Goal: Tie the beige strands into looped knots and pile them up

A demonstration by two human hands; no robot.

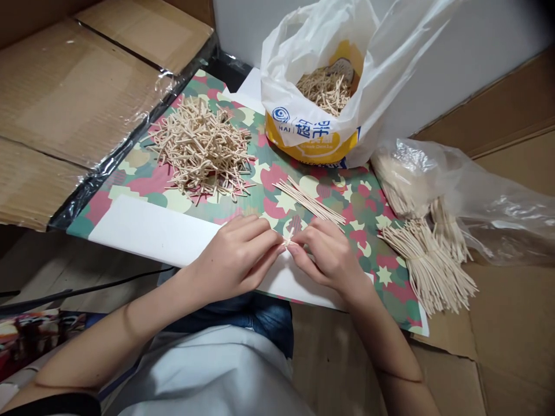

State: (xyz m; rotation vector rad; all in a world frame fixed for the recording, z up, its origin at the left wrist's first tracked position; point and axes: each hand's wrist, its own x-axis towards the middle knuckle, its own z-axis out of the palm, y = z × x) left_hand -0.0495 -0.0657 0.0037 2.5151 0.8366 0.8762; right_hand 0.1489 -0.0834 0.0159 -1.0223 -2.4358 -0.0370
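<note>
Between my two hands, close to the table's front edge, is a small knotted piece of pale thin stick [288, 238], like rattan or reed. My left hand [247, 248] pinches its left end between thumb and fingers. The right end is pinched by my right hand [325, 251]. Just beyond the right hand lies a short row of straight sticks [310, 201]. To the far left rises a heap of short knotted stick pieces [202, 147].
A white and yellow plastic bag [312, 127] holding more pieces stands at the back. Tied stick bundles [429, 266] lie at the right edge beside a clear plastic bag [489, 202]. A taped cardboard box [99, 98] borders the patterned board [255, 179] on the left.
</note>
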